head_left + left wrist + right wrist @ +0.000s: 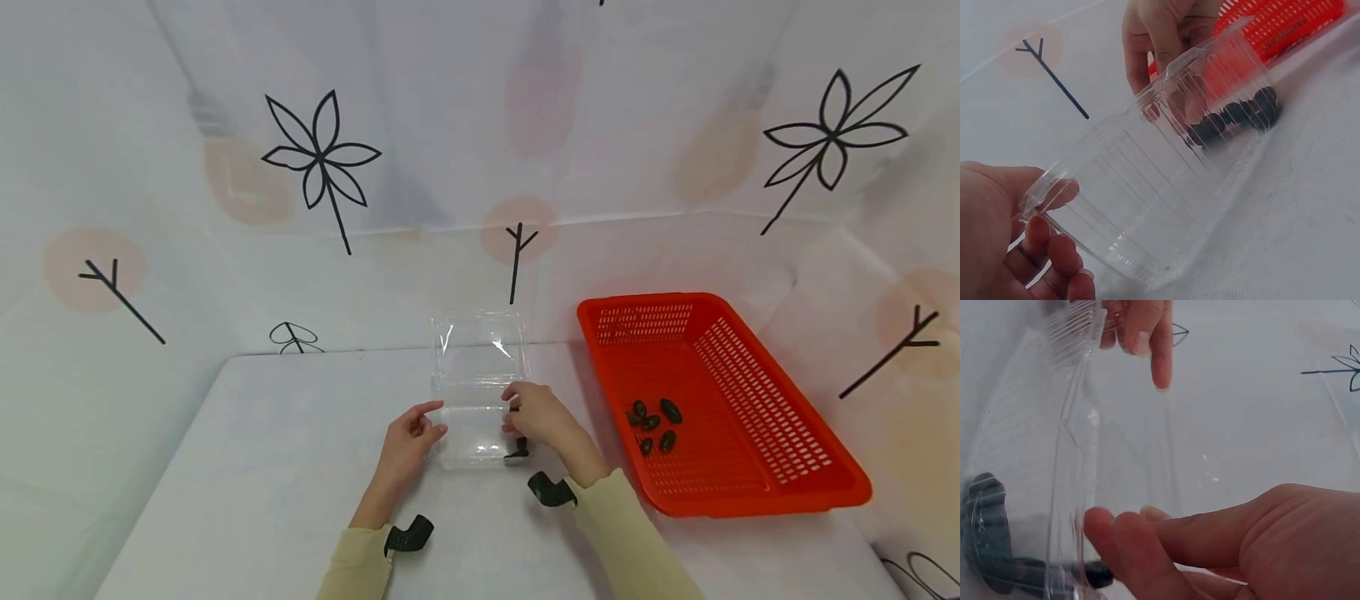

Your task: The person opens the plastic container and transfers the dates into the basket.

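An open clear plastic clamshell box [472,437] lies on the white table, its lid [480,346] raised at the back. My left hand [407,446] pinches the box's left rim between thumb and fingers, plainest in the left wrist view. Over the box's right end is my right hand [543,414], fingers bent down inside. Several dark green oval pieces [1235,114] line that end, seen through the ridged wall. The right fingertips hold the far piece [1097,573], which they partly hide.
A red plastic basket [757,358] with slotted sides stands right of the box, close to the right forearm. Several more dark green oval pieces [651,422] lie in its left part. A patterned white cloth [450,167] hangs behind the table.
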